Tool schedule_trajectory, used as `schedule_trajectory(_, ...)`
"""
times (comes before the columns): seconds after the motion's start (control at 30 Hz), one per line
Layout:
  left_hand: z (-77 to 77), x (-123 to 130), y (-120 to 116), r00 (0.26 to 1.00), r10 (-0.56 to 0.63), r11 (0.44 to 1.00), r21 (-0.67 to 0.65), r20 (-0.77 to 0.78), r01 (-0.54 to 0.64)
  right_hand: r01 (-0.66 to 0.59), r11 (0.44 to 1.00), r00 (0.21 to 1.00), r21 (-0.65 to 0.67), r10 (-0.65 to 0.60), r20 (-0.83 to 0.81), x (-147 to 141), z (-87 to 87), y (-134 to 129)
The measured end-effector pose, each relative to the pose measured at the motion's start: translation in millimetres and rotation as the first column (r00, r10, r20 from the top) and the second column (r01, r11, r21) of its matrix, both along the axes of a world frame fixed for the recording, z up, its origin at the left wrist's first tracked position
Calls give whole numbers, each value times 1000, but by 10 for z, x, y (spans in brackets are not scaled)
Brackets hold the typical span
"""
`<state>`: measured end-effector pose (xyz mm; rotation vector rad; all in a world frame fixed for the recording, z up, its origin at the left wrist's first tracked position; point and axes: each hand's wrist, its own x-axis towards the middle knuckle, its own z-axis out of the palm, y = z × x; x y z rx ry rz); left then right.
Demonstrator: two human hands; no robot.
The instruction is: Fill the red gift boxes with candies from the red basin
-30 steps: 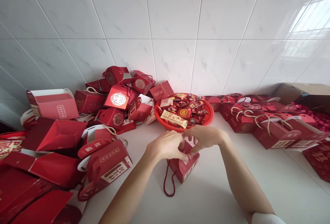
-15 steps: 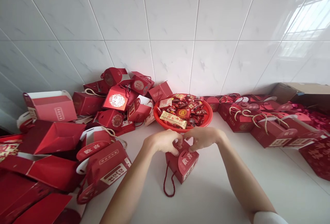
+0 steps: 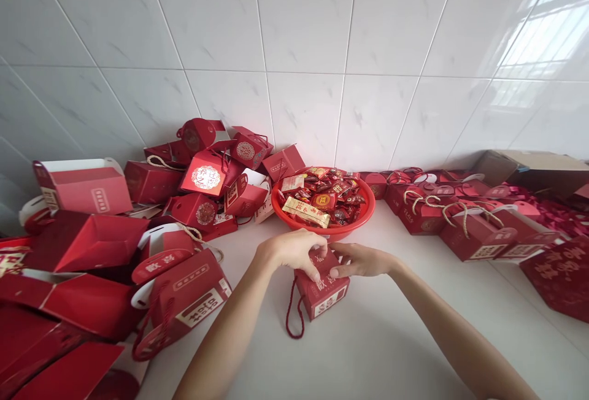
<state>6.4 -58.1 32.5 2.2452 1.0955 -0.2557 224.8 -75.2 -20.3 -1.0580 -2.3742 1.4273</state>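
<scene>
Now, at six o'clock from the bowl (image 3: 354,227), the red box (image 3: 321,294) sits squarer, left hand (image 3: 294,250) and right hand (image 3: 365,260) clamped on its flaps (image 3: 324,281), apparently mid-fold.

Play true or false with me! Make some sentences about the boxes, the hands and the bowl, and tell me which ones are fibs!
1. The bowl with wrapped treats is between the small red box and the tiled wall. True.
2. The bowl is blue. False: it is red.
3. The left hand and the right hand are both touching the small red box. True.
4. The tiled wall is black. False: it is whitish with grey streaks.
5. A dark red cord loops out on the left of the small red box. True.
6. There are no other boxes around. False: more red boxes are on both sides of the bowl.
</scene>
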Motion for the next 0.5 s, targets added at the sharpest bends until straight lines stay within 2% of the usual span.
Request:
schedule_trajectory(0.13,18,-23,16,999,29,1000,9,23,-29,177,983,984,-51,-176,25,56,-28,-68)
schedule_trajectory(0.2,32,-35,6,999,53,998,25,11,-54,260,963,966,-66,-259,25,117,21,-81)
schedule_trajectory(0.27,38,-40,-7,997,72,997,30,-2,-72,304,950,951,-67,-307,-43,189,120,-87)
schedule_trajectory(0.4,18,-36,-15,997,83,996,34,7,-83,263,963,931,-65,-271,-245,272,403,-104)
schedule_trajectory(0.5,-13,-48,-7,997,79,996,36,6,-79,190,977,921,-92,-210,-329,209,569,-117)
